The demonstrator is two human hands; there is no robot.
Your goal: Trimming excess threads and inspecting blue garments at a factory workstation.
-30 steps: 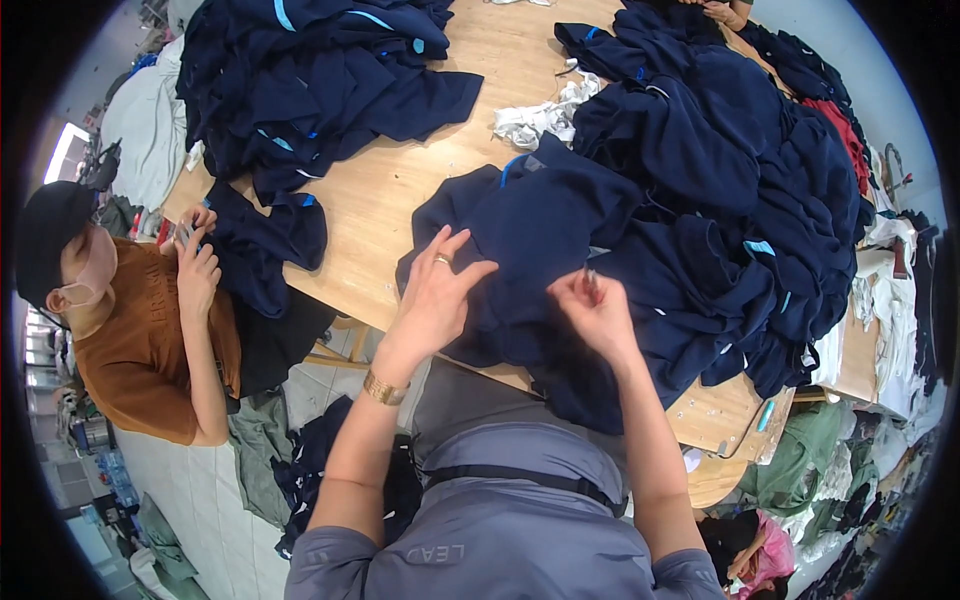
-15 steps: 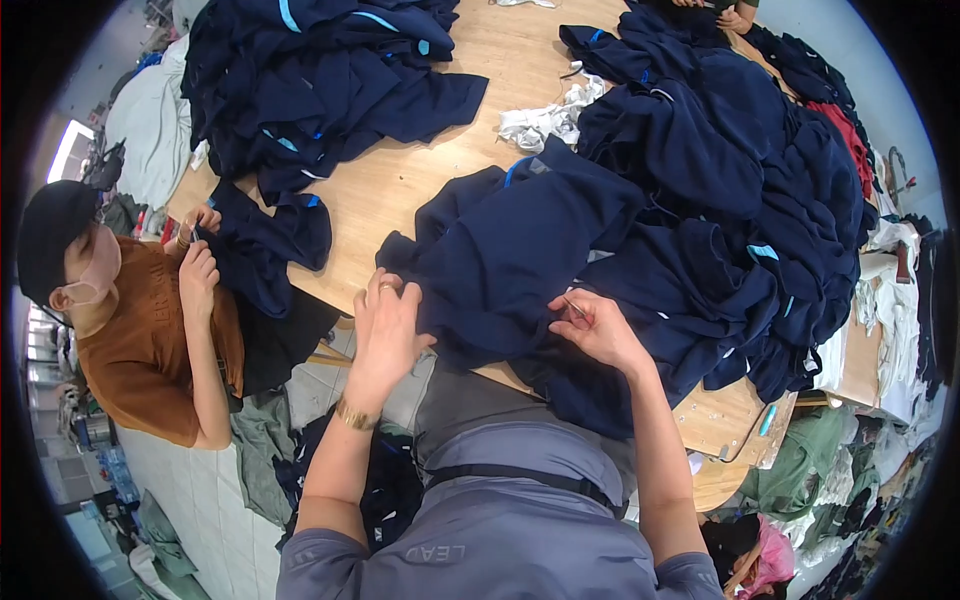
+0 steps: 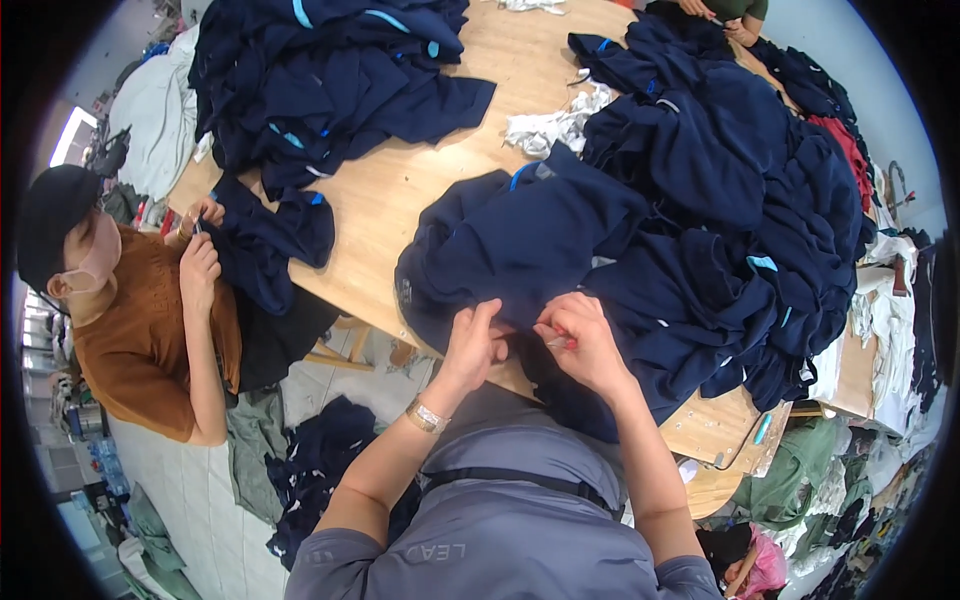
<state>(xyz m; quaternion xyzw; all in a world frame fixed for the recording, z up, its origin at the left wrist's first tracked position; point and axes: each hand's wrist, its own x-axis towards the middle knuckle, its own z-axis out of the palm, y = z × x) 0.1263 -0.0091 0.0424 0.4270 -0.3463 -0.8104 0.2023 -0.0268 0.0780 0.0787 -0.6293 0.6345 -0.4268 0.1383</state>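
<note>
A navy garment [image 3: 510,240] with a bright blue strip lies bunched on the table in front of me. My left hand [image 3: 472,342] is closed at its near edge, thumb and fingers pinching the cloth. Close beside it, my right hand [image 3: 585,340] is curled round small snips [image 3: 562,343], of which a red part and a thin metal tip show. The rest of the tool is hidden by my fingers. Both hands are near the table's front edge, a short gap apart.
Navy garments are heaped on the wooden table [image 3: 370,235] at the far left [image 3: 330,90] and right [image 3: 710,170]. White scraps [image 3: 550,130] lie between. At left a co-worker [image 3: 150,330] handles a navy piece; another person's hands [image 3: 735,25] show far right. Dark cloth [image 3: 335,470] lies on the floor.
My left hand has moved right and nearer, from spread over the garment's left side to a pinch at its near edge. The right hand has turned inward; the garment's left side has shifted right.
</note>
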